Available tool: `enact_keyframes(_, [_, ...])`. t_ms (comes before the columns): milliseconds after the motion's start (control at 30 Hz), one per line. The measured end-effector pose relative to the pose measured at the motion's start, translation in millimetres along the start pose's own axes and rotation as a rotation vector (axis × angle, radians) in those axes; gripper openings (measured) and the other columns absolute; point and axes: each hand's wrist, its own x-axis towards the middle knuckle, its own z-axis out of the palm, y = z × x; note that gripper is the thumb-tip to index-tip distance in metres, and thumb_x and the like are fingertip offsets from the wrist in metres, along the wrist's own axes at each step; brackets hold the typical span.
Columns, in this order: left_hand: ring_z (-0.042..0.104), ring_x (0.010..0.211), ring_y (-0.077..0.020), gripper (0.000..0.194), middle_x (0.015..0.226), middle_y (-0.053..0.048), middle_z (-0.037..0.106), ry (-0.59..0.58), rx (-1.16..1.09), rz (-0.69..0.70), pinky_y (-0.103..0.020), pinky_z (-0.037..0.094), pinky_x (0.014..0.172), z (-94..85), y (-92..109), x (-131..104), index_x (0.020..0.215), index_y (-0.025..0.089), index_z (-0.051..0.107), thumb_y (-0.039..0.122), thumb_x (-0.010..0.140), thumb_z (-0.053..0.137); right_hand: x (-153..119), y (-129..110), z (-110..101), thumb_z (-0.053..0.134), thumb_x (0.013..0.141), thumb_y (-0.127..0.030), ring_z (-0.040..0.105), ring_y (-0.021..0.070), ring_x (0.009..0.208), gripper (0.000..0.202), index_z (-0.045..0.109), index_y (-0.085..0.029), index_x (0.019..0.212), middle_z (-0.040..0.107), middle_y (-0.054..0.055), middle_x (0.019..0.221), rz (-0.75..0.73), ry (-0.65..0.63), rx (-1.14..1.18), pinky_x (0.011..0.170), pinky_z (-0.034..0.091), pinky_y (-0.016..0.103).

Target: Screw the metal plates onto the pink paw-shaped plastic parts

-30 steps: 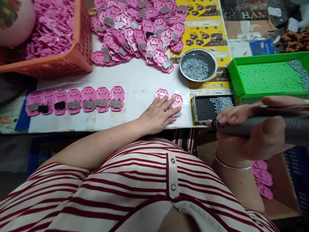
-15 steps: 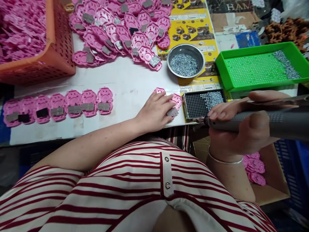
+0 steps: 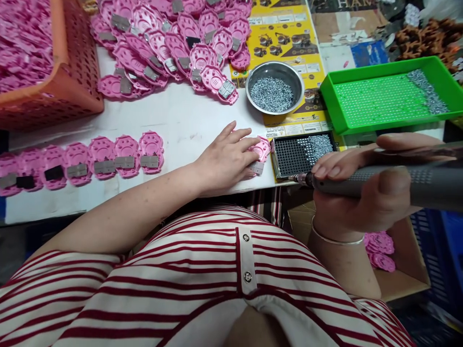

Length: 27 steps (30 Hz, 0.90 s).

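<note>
The right grip (image 3: 352, 209) was closed round a grey driver (image 3: 430, 180), its tip near the front edge of a black perforated tray (image 3: 289, 156). The left grip (image 3: 224, 161) was open, spread partly over a pink casing (image 3: 263, 147) on the worktop (image 3: 195, 115) just left of the tray. A metal bowl (image 3: 298, 89) stood beyond.

- A workshop, by the look of it, with one kind of part in bulk.
- A heap of matching pink parts (image 3: 204, 60) covers the back of the desk (image 3: 191, 113); a row of them (image 3: 125, 147) runs along the left.
- An orange basket (image 3: 77, 72) and a carton (image 3: 408, 284) hold more pink pieces.
- Small screws (image 3: 271, 94) fill a metal bowl (image 3: 298, 86).
- A grey screwdriver (image 3: 338, 185) points at a holed black tray (image 3: 287, 159).
</note>
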Motion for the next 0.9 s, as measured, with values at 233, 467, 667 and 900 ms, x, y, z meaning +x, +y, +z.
enact_keyframes(233, [0.053, 0.139, -0.0301, 0.026, 0.143, -0.01, 0.064, 0.043, 0.125, 0.05, -0.057, 0.033, 0.125, 3.6, 7.8, 0.7, 0.103, 0.015, 0.077, 0.032, 0.099, 0.059, 1.5, -4.3, -1.6, 0.072, 0.082, -0.035, 0.05, 0.0061, 0.043, 0.022, 0.072, -0.02, 0.098, 0.054, -0.008, 0.055, 0.017, 0.033, -0.01, 0.043, 0.05, 0.021])
enact_keyframes(467, [0.056, 0.138, -0.0215, 0.036, 0.139, -0.004, 0.067, 0.14, 0.136, 0.037, -0.053, 0.023, 0.13, 7.9, 2.7, -1.4, 0.101, 0.021, 0.077, 0.021, 0.106, 0.041, -0.7, -5.3, 0.4, 0.076, 0.079, -0.039, 0.049, 0.0048, 0.044, 0.022, 0.073, -0.025, 0.096, 0.053, -0.01, 0.056, 0.044, 0.074, -0.068, 0.044, 0.048, 0.02])
enact_keyframes(667, [0.055, 0.139, -0.0237, 0.04, 0.141, -0.003, 0.066, 0.101, 0.113, 0.054, -0.06, 0.024, 0.128, 0.9, 3.4, -1.7, 0.108, 0.025, 0.076, 0.023, 0.107, 0.036, 1.5, -2.1, -0.5, 0.075, 0.079, -0.042, 0.045, 0.0054, 0.039, 0.021, 0.072, -0.027, 0.094, 0.052, -0.011, 0.052, 0.014, 0.061, -0.099, 0.039, 0.047, 0.021])
enact_keyframes(900, [0.048, 0.144, -0.0282, 0.031, 0.143, 0.0, 0.063, 0.019, -0.066, 0.036, -0.065, 0.003, 0.129, -6.1, 9.3, 1.1, 0.112, 0.031, 0.077, 0.015, 0.096, 0.055, 0.4, -0.5, 0.4, 0.073, 0.08, -0.038, 0.047, 0.0059, 0.04, 0.023, 0.072, -0.022, 0.095, 0.052, -0.009, 0.053, 0.021, 0.085, -0.058, 0.041, 0.047, 0.021])
